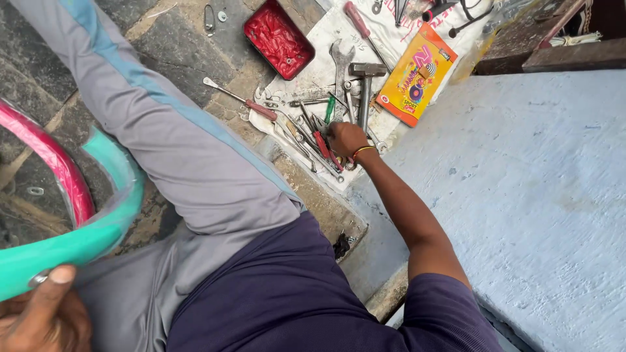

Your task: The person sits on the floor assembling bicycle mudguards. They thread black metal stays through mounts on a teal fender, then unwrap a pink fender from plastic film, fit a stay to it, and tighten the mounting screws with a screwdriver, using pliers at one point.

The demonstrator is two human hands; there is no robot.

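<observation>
Beside the hammer [365, 81], our right hand [344, 138] dug with curled fingers into the tool pile [313, 133], whether clamped we couldn't tell; our left hand [40, 313] gripped the teal rim [98, 228], steadying it.

Head camera looks steeply down, close over the person's lap
</observation>
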